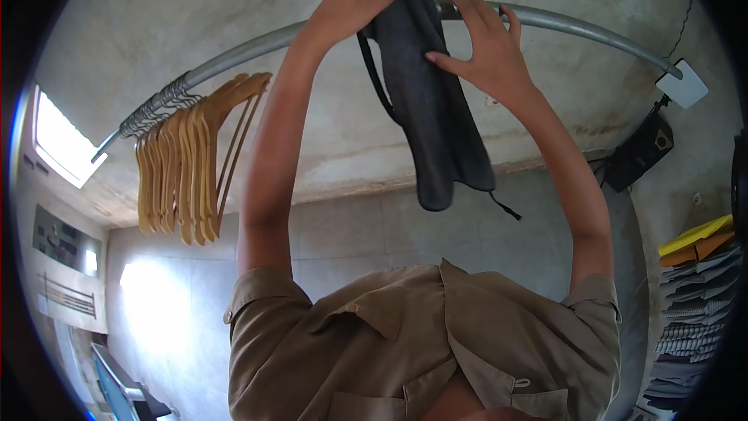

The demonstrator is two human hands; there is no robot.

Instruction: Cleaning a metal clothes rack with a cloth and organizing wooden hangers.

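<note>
A black fabric item (pixel 418 93), long and folded, with a strap on its left side and a thin cord at its lower right corner, hangs down in front of a metal rod (pixel 561 16). My left hand (pixel 374 3) grips its top, thumb over the cloth and fingers behind. Just right of the cloth, my right hand (pixel 488 47) has its fingers spread near the rod; its thumb tip is at the cloth's edge, and whether it touches cannot be told. What the item is, its folds do not settle.
Several wooden hangers (pixel 181 169) hang from the rod's left part. A white plate (pixel 682 83) is at the rod's right end, with a black speaker (pixel 640 152) below it. Folded clothes (pixel 692 316) are stacked at the far right. A bright window (pixel 64 134) is at left.
</note>
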